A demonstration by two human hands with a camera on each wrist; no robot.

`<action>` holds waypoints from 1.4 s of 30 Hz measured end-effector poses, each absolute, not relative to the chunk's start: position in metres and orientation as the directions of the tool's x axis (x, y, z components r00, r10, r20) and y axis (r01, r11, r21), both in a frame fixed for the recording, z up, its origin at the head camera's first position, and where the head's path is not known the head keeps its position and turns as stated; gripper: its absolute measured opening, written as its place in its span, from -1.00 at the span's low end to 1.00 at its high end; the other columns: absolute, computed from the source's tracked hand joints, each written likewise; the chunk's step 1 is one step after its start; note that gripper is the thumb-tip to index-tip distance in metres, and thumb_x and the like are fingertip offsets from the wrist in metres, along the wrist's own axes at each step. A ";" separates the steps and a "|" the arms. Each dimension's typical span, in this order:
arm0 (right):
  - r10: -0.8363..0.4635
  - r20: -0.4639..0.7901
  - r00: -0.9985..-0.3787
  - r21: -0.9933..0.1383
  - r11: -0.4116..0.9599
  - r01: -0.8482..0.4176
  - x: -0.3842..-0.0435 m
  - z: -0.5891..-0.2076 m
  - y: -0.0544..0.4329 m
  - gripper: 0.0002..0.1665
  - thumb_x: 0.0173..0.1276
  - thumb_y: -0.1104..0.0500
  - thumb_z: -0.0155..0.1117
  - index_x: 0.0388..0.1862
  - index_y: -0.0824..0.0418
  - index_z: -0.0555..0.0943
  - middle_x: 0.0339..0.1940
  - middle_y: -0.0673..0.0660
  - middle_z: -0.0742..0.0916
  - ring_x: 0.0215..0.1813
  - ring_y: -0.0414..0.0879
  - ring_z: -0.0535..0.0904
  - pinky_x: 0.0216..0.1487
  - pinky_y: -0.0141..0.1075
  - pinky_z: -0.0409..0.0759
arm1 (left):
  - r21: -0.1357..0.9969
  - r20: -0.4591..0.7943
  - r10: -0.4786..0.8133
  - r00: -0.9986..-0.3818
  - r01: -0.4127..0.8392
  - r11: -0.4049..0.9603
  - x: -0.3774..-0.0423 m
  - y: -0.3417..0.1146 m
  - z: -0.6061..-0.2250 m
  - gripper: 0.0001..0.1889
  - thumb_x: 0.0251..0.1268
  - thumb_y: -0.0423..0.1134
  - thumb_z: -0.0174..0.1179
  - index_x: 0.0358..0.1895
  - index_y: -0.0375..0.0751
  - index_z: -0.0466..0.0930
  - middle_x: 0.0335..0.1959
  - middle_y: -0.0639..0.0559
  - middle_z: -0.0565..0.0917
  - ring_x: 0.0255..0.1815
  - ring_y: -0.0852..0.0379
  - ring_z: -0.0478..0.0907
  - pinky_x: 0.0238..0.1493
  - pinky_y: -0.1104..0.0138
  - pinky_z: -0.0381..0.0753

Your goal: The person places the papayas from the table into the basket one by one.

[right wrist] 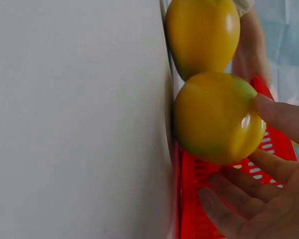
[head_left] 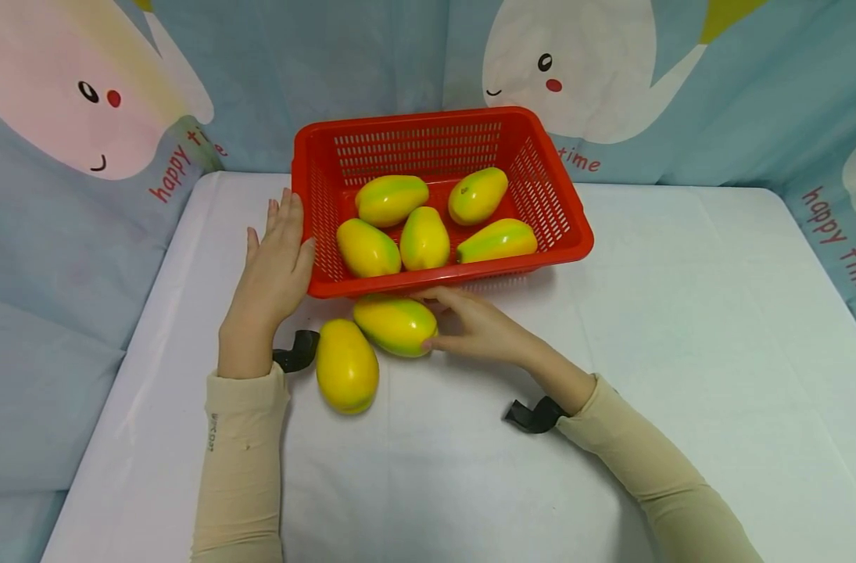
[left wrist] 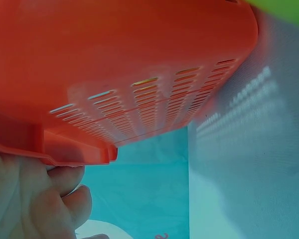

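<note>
From the head camera, a red slotted plastic basket (head_left: 442, 141) stands toward the far edge of the white-covered table (head_left: 681, 352), left of its middle. Five yellow-green mangoes lie inside it. The person's left hand (head_left: 273, 270) rests flat against the basket's left wall, fingers straight and together, gripping nothing. Two more mangoes lie on the table just in front of the basket's near rim. The right hand (head_left: 470, 324) reaches to the nearer-rim mango (head_left: 395, 324), thumb at its right end and fingers spread loosely over its far side, touching it; a firm grip cannot be told here. The other mango (head_left: 346, 365) lies just beside it, toward the near edge, beside the left wrist.

From the left wrist camera, the basket's wall (left wrist: 119, 64) fills the view, and the fingers (left wrist: 65, 191) press up against its rim.

From the right wrist camera, the mango (right wrist: 217, 117) rests on the table against the basket (right wrist: 194, 199). The thumb (right wrist: 284, 117) touches one side and the half-open fingers (right wrist: 249, 186) lie around the other. The second mango (right wrist: 202, 35) touches it beyond.
</note>
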State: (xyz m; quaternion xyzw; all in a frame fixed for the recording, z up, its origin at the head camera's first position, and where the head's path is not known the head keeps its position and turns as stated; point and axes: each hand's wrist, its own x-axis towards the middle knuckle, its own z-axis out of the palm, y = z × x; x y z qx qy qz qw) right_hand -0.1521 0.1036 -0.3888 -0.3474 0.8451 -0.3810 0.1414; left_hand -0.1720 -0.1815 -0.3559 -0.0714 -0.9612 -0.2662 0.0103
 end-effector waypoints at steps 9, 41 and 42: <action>-0.703 0.036 -0.710 -0.720 0.474 -0.506 -0.154 -0.389 0.106 -0.32 0.19 0.06 0.39 0.27 0.23 0.44 0.10 0.08 0.61 0.07 -0.09 0.50 0.19 -0.16 0.40 | 0.511 0.060 0.132 -0.989 0.144 0.847 -0.172 -0.181 -0.356 -0.36 0.50 -0.09 -0.34 0.51 -0.21 -0.31 0.53 -0.02 -0.27 0.51 0.02 -0.42 0.37 -0.10 -0.50; -0.700 0.054 -0.713 -0.755 0.438 -0.487 -0.152 -0.390 0.102 -0.33 0.18 0.07 0.40 0.26 0.17 0.45 0.09 0.06 0.60 0.09 -0.12 0.48 0.22 -0.17 0.37 | 0.506 0.055 0.129 -0.990 0.139 0.851 -0.172 -0.181 -0.355 -0.36 0.50 -0.10 -0.33 0.51 -0.22 -0.31 0.53 -0.02 -0.27 0.51 0.01 -0.41 0.37 -0.12 -0.47; -0.694 0.043 -0.719 -0.755 0.448 -0.478 -0.152 -0.390 0.102 -0.30 0.15 0.04 0.43 0.26 0.15 0.44 0.10 0.05 0.60 0.09 -0.12 0.48 0.22 -0.17 0.37 | 0.505 0.055 0.128 -0.990 0.139 0.852 -0.172 -0.181 -0.355 -0.36 0.49 -0.10 -0.33 0.51 -0.22 -0.31 0.53 -0.02 -0.27 0.51 0.01 -0.41 0.37 -0.13 -0.46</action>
